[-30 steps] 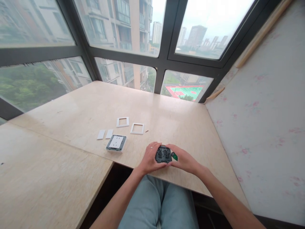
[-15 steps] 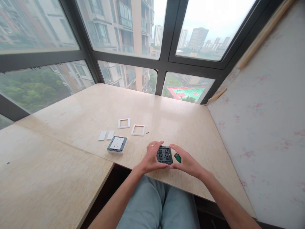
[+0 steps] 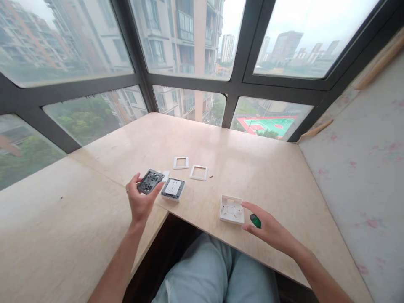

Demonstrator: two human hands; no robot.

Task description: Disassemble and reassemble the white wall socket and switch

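Note:
My left hand [image 3: 142, 198] is raised at the left, fingers and thumb closed on the edges of a dark grey switch module [image 3: 150, 182]. My right hand [image 3: 268, 227] is beside a square white back box [image 3: 232, 212], which lies open side up. Its index finger and thumb are spread at the box's right edge. A green-handled screwdriver [image 3: 256, 221] is tucked in that hand; its blade is hidden. Just right of the switch module sits a socket [image 3: 173, 188] with a white face and grey rim, on a white base.
Two white cover frames [image 3: 181, 158] lie on the tabletop [image 3: 268, 168] behind the socket. A small dark screw-like piece [image 3: 211, 176] is to their right. A white rocker plate [image 3: 166, 174] partly shows behind the module. Windows and a papered wall [image 3: 353, 176] bound the table.
My left hand has lifted the switch module off the white back box and carried it left beside the socket. My right hand stays near the box. The view has turned slightly left.

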